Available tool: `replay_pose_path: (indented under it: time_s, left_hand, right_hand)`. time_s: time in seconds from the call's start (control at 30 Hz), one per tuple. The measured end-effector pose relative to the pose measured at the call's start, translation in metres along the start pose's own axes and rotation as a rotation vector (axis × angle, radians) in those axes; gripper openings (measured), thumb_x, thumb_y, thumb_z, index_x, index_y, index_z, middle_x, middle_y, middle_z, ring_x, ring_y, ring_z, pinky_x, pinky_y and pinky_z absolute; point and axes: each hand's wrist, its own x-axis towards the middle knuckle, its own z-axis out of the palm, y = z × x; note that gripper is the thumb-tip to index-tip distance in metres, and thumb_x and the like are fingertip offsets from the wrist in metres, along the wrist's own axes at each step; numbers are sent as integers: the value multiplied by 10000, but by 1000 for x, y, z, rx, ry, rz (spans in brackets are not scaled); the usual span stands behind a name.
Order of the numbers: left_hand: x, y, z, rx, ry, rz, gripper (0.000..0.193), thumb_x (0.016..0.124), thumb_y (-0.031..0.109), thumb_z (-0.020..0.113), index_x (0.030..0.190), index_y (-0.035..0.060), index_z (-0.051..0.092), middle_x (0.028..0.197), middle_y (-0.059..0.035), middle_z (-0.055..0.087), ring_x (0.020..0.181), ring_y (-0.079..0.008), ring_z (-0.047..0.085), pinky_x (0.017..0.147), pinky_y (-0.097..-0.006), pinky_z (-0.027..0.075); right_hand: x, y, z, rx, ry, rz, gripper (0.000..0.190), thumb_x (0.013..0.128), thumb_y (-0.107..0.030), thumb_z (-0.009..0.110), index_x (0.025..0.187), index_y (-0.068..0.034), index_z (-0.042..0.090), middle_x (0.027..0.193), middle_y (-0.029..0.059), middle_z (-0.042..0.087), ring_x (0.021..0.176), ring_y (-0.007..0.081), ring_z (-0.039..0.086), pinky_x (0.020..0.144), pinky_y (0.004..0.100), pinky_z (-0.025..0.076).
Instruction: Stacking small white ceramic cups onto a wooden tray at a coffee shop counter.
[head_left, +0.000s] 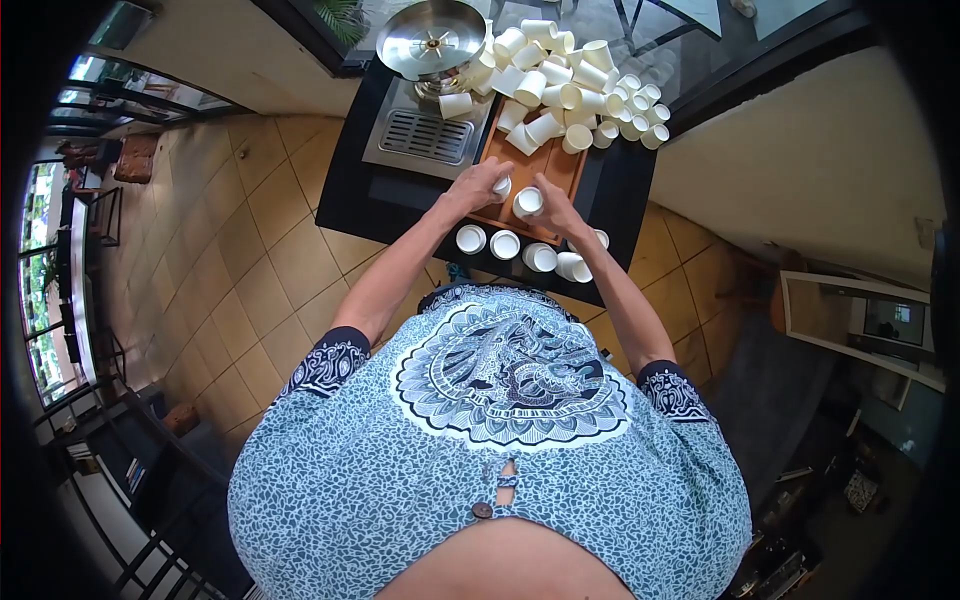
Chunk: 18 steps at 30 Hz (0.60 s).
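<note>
My left hand (481, 184) is closed around a white paper cup (502, 187) over the near part of a wooden tray (489, 213). Just right of it, my right hand (553, 206) grips another white paper cup (529, 201) by its side. A large jumbled heap of white paper cups (559, 95) covers the tray's far part and spills past its right edge. Nearer my body, a row of upright white cups (505, 244) stands along the black table's front edge, partly hidden by my right forearm.
A metal drip tray with a slotted grate (427, 136) lies left of the wooden tray on the black table (351, 191). Behind it stands a round shiny metal dish on a pedestal (431, 37). A glass pane and wall border the table's far right.
</note>
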Motion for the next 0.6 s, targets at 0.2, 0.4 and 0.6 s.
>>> replay_pose_path:
  time_s: [0.2,0.4,0.6]
  left_hand:
    - [5,2,6,45,46,29,474,750,88,771,1142,96,505,1025,-166,561,968,-409,612,824,-474,508]
    - [2,4,9,56,25,-44,462,743,36,728,1149,78,510,1063,-187,569,987,-433,610,832,-490,517]
    - [-4,4,7,31,-14,-89,487,728,30,734,1154,81,503,1075,-185,566,1031,-430,586,870,-488,496]
  right_hand:
    - [17,16,-4,-3,-96,-94,572,620,-116,872,1037,-45,487,962,188,674,938,394,664,778,422,523]
    - [18,17,13,-26,17,-133,642,608,-151,918,1053,-39,468,951,200,653,914,363,672,771,406,529]
    - [14,14,10,30,-43,-114,651,565,-90,886,1070,-25,481,1016,208,643,996,407,627,840,440,519]
